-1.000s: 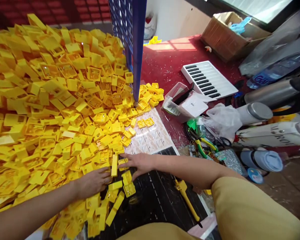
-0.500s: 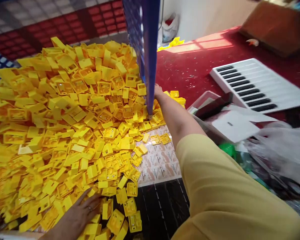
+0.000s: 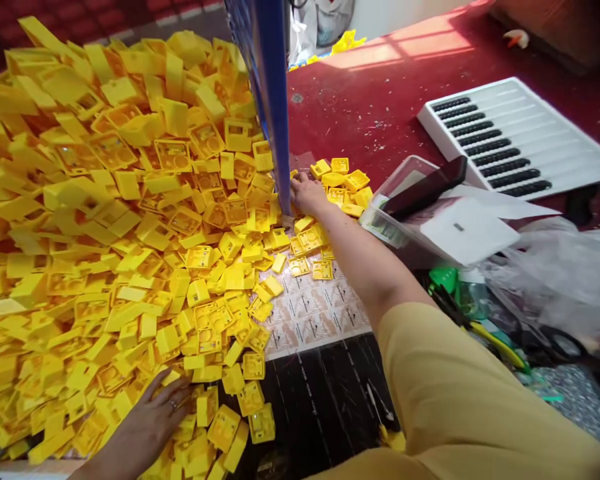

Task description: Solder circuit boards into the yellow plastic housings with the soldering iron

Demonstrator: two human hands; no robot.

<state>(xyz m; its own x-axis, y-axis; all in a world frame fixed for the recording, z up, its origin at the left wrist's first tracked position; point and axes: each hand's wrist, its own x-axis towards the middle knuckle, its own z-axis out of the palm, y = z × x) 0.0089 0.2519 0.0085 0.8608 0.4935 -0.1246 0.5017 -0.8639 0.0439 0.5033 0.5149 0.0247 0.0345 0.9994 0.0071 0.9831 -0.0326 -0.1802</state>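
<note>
A huge heap of small yellow plastic frames (image 3: 105, 213) fills the left of the table. My left hand (image 3: 147, 420) lies flat with fingers spread on the frames at the heap's near edge. My right hand (image 3: 307, 195) reaches far forward to the foot of a blue post (image 3: 275, 100), its fingers curled over a few yellow frames (image 3: 343, 180) lying to the right of the post. What it holds, if anything, is hidden.
A clear plastic box (image 3: 395, 213) with a black phone (image 3: 425, 190) and white sheets stands right of my arm. A white slotted grille (image 3: 515, 137) lies on the red tabletop (image 3: 380, 100). Pliers (image 3: 485, 333), plastic bags and a printed sheet (image 3: 315, 313) are nearby.
My right hand drew back a little from behind the blue post to its foot among the loose frames. My left hand stays on the heap's near edge.
</note>
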